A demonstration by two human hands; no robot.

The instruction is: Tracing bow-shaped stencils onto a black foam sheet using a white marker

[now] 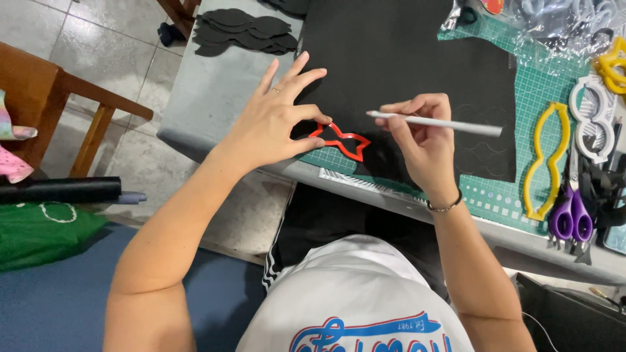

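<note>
My left hand [277,114] pinches a red bow-shaped stencil [343,141] with thumb and forefinger, holding it at the near edge of a black felt sheet [404,58]. The other fingers are spread above it. My right hand [420,137] grips a white pencil [450,124] that lies nearly level, its tip pointing left just above the stencil. The felt sheet lies over a green cutting mat [548,91] on a grey table [215,91].
A stack of black cut shapes [244,30] lies at the table's far left. To the right sit a yellow stencil [544,160], a white stencil [593,117], purple scissors [572,218] and more templates. A wooden chair [72,107] and a black roll [59,190] stand on the left.
</note>
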